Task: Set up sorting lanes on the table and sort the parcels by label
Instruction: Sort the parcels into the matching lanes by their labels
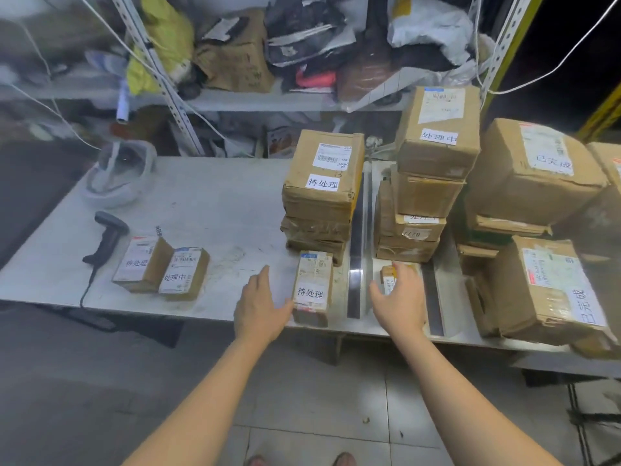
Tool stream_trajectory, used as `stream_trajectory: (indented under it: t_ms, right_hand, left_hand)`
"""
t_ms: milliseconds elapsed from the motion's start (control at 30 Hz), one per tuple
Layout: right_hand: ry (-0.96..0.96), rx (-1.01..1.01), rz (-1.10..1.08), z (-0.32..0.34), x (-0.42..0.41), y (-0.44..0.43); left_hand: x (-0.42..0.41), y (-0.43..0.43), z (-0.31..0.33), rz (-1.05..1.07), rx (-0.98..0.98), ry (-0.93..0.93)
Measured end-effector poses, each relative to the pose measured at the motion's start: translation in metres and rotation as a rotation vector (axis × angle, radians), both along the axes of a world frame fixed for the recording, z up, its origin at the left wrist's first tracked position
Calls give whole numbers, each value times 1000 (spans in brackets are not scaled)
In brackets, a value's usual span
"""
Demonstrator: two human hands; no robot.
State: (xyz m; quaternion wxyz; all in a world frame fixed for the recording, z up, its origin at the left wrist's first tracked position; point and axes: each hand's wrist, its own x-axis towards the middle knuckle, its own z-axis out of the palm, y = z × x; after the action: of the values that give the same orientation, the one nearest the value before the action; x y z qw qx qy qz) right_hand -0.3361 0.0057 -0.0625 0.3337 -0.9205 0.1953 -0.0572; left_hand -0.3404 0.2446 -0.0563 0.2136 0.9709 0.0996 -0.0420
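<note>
A parcel depot: labelled cardboard boxes [323, 169] stacked on a table [208, 210], barcode scanner [107, 235], cluttered shelving [255, 99].

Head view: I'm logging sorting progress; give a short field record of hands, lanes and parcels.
table: grey metal table, two black tape strips as lane lines
left hand: open, beside small cardboard parcel labelled 待处理
right hand: over small brown parcel between strips; grip unclear
loose: two small cardboard parcels beside black handheld scanner
stacks: cardboard stack topped 待处理 left of strips; cardboard stack topped 处理中 right of first strip; large cardboard boxes labelled 已完成 far right
</note>
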Motion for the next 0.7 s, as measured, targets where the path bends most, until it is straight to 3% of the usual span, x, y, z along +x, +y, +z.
stream_trajectory:
  t_ms: [133,233,500,700]
  right_hand:
    - [-58,-50,300,31,9,55]
    - [-67,-125,463,48,12,104]
    - [-10,-312,628,69,27,245]
    - [94,-389,581,71,52,337]
  left_hand:
    - [5,58,19,-140,294,24]
    - [6,101,31,-151,379,41]
    - [17,244,43,-87,405,-119]
    - [38,350,35,-96,341,-167]
